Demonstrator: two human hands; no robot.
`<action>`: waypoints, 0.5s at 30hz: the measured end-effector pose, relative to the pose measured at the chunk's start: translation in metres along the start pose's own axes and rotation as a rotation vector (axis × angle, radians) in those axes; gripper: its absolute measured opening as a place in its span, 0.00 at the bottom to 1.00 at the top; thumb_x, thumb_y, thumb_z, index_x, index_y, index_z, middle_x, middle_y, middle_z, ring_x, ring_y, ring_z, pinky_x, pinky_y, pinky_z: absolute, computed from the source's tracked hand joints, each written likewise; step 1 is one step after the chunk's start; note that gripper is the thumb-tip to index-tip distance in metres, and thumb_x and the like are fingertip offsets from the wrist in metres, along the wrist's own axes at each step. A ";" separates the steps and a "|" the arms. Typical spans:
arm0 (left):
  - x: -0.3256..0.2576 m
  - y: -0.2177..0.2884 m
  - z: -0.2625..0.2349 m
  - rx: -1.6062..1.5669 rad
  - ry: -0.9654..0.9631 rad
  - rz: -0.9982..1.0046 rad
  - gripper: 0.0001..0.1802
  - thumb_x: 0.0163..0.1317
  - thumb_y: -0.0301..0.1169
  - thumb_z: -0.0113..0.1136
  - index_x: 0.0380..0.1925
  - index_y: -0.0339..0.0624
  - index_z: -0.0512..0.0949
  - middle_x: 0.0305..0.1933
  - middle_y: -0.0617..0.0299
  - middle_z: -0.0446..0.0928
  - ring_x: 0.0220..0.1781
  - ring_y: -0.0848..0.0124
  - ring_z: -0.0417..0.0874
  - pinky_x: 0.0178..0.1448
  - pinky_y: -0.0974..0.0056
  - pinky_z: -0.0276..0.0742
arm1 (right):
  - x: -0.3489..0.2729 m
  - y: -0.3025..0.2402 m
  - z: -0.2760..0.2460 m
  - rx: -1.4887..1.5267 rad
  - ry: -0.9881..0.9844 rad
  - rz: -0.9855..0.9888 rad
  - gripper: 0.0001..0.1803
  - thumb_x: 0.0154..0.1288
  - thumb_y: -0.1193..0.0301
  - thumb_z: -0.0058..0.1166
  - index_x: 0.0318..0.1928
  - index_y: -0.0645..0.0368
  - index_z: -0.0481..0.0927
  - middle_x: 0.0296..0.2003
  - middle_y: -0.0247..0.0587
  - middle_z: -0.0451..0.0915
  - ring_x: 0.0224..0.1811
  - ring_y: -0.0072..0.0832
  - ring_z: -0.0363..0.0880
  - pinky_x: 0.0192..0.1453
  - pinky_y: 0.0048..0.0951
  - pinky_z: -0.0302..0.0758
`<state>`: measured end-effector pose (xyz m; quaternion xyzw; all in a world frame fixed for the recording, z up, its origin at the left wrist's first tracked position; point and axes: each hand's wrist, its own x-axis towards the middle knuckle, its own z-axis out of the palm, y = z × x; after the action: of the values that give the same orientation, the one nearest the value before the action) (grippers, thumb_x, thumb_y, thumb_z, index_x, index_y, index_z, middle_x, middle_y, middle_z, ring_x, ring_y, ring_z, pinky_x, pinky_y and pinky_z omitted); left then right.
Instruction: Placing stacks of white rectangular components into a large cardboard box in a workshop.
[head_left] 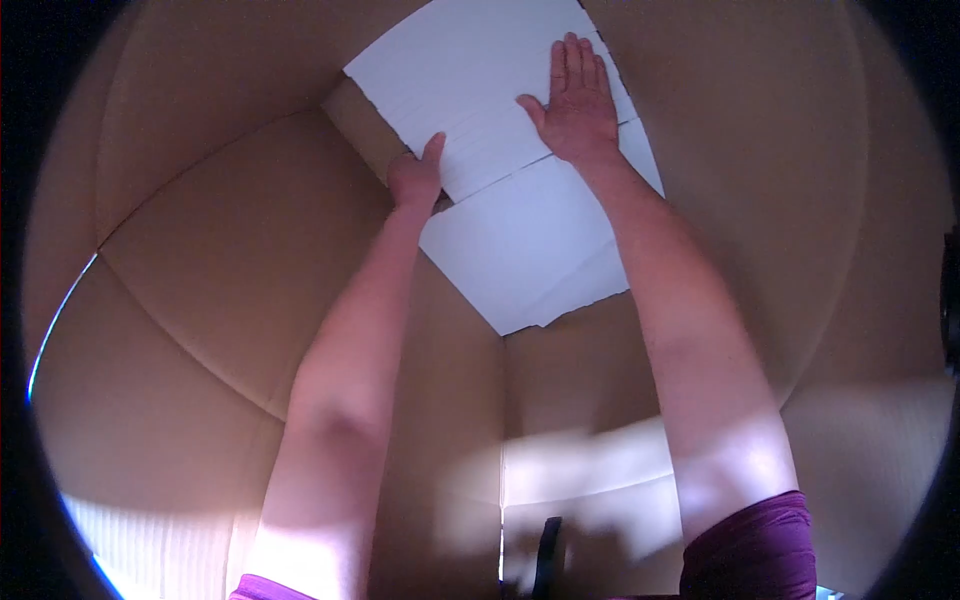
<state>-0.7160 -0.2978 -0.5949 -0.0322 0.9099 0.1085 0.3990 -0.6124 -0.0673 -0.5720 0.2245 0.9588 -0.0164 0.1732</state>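
Observation:
Deep inside a large brown cardboard box, white sheets, perhaps cardboard, lie at the bottom. The larger white sheet [470,85] is at the far end; a second white panel [530,240] lies nearer, a thin dark seam between them. My left hand [414,180] is at the larger sheet's left edge, thumb on top and the other fingers bent out of sight around the edge. Flat on the same sheet, near its right edge, rests my right hand [580,108], fingers stretched forward and thumb out to the side. Nothing is held in it.
Tall brown box walls surround both arms, with the left wall [240,250] and right wall [760,150] rising steeply. Bright light falls on the near wall [590,465]. A dark strap-like shape [547,555] shows at the lower edge.

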 end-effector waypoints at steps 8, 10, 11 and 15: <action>-0.015 -0.007 0.010 -0.219 0.056 0.085 0.41 0.57 0.65 0.64 0.27 0.27 0.81 0.34 0.38 0.82 0.42 0.51 0.85 0.51 0.51 0.78 | 0.000 0.010 0.016 0.126 0.127 -0.022 0.48 0.76 0.39 0.29 0.77 0.68 0.43 0.79 0.52 0.40 0.83 0.44 0.33 0.84 0.42 0.31; -0.016 -0.002 0.010 -0.279 0.103 0.144 0.41 0.57 0.65 0.65 0.26 0.28 0.81 0.33 0.39 0.82 0.41 0.52 0.85 0.50 0.51 0.78 | 0.001 0.010 0.011 0.096 0.105 -0.019 0.48 0.76 0.39 0.29 0.77 0.67 0.44 0.79 0.52 0.40 0.83 0.44 0.34 0.84 0.43 0.33; -0.018 0.000 0.010 -0.227 0.083 0.084 0.40 0.57 0.65 0.64 0.25 0.28 0.80 0.33 0.40 0.82 0.41 0.51 0.84 0.50 0.51 0.78 | 0.000 0.010 0.009 0.072 0.075 -0.014 0.48 0.76 0.39 0.30 0.77 0.66 0.44 0.79 0.52 0.41 0.83 0.43 0.35 0.84 0.44 0.34; -0.019 0.002 0.019 -0.177 0.105 0.067 0.40 0.58 0.65 0.63 0.26 0.27 0.80 0.34 0.40 0.82 0.41 0.50 0.84 0.50 0.50 0.78 | -0.003 0.016 0.011 0.091 0.073 -0.023 0.48 0.76 0.39 0.29 0.78 0.66 0.44 0.79 0.52 0.39 0.83 0.43 0.33 0.84 0.45 0.33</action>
<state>-0.6900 -0.2919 -0.5928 -0.0425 0.9170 0.1998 0.3427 -0.5998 -0.0557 -0.5803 0.2216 0.9653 -0.0538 0.1274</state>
